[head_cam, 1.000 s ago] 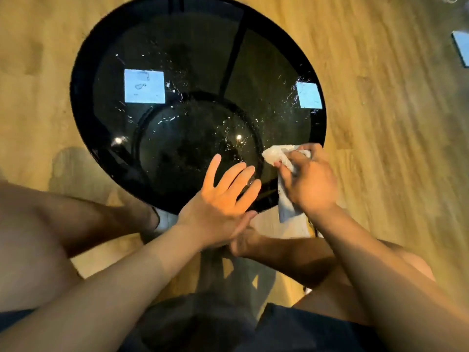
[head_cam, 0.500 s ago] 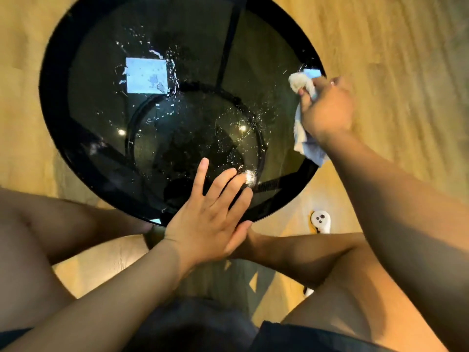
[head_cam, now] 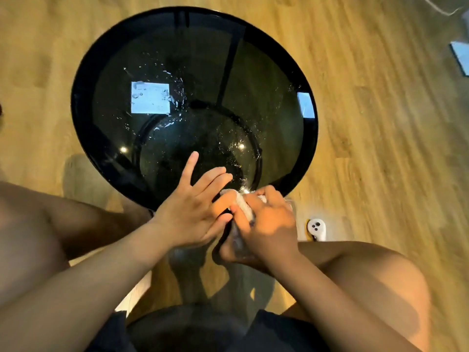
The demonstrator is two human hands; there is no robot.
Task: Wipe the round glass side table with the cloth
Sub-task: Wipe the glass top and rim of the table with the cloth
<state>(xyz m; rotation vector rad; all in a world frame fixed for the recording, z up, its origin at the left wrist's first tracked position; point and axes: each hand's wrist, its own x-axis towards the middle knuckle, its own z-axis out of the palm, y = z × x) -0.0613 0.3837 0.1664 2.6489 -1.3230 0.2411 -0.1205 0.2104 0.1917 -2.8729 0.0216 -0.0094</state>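
At the near edge of the round glass side table point(head_cam: 77, 107), the two hands sit close together, just touching at the thumb side. The left hand point(head_cam: 190, 212) lies flat on the dark glass with its fingers point(head_cam: 190, 163) straight; the forefinger is spread away from the others, which lie side by side. The right hand point(head_cam: 269, 224) is curled tightly round a bunched white cloth point(head_cam: 243, 205), which it presses to the glass just inside the black rim, at the near right of the top. Only a small part of the cloth shows between the knuckles and the left hand. Water droplets point(head_cam: 175, 90) and thin wet streaks are scattered over the middle of the glass, thickest toward the far left. Two pale square reflections shine on the surface, a larger one point(head_cam: 150, 97) at the left and a narrower one point(head_cam: 305, 105) by the right rim. Through the glass a dark lower ring point(head_cam: 257, 158) and a slanted frame bar point(head_cam: 229, 69) can be made out. The table stands on a wooden floor point(head_cam: 380, 123). A small white controller point(head_cam: 316, 227) lies on the floor just to the right of the right hand, apart from the table. The person sits with bare knees either side, in dark shorts point(head_cam: 190, 331), and a bare foot point(head_cam: 228, 252) shows blurred beneath the hands.
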